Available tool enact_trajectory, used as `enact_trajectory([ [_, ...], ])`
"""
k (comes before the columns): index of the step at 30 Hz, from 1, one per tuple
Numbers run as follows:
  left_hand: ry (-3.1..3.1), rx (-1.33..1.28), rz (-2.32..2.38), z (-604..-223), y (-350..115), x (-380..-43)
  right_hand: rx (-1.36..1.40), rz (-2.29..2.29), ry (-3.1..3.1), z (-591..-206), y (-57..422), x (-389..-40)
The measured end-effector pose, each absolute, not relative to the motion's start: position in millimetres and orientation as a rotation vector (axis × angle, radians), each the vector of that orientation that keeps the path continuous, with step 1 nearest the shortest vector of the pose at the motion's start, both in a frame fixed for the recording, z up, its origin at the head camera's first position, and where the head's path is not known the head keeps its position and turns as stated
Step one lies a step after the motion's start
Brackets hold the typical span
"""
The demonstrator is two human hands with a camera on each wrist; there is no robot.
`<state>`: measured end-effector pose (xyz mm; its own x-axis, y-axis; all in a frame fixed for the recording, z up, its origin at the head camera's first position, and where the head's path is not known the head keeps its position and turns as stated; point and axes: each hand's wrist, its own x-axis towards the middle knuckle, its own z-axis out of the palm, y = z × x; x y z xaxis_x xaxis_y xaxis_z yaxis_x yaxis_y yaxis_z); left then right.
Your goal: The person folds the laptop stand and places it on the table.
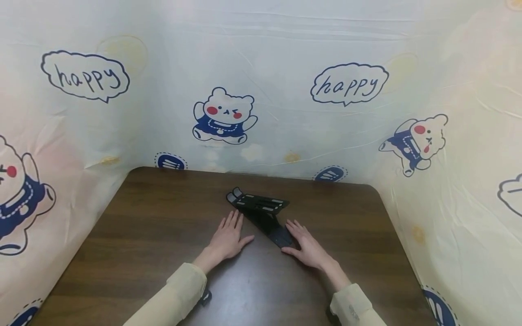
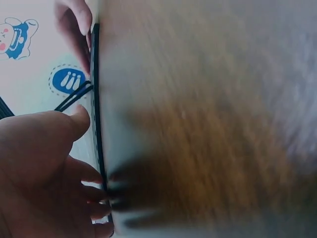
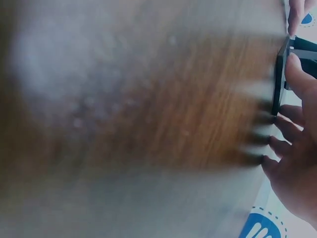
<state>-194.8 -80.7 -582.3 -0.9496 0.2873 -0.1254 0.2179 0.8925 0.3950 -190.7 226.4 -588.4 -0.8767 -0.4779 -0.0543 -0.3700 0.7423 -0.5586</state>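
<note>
A black folding stand [image 1: 261,215] rests at an angle on the brown table, its slotted upper plate raised over a flat base. Two rounded hooks stick up at its far left end. My left hand [image 1: 228,237] lies with straight fingers, the fingertips right at the stand's left edge below the hooks. On the near right end of the base, my right hand [image 1: 307,246] has its thumb and index finger at the two corners, all fingers extended. The left wrist view shows the base edge-on as a thin dark strip [image 2: 97,99] beside the left fingertips.
The brown wooden table [image 1: 142,226] has rounded far corners. Behind and on both sides hangs a pale cloth [image 1: 281,45] printed with bears and "happy" bubbles. Dark straps show under both light sleeves [image 1: 179,290].
</note>
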Motion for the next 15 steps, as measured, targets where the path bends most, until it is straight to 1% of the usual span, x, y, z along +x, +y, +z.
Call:
enact_trajectory([
  [7,2.870,0.442,0.566,-581.1,-74.4,-188.8,-0.709,-0.816,2.736,-587.6,225.1,-195.1],
  [15,2.900,0.431,0.557,-585.8,-74.2,-189.6,-0.633,-0.816,2.738,-587.1,220.3,-190.4],
])
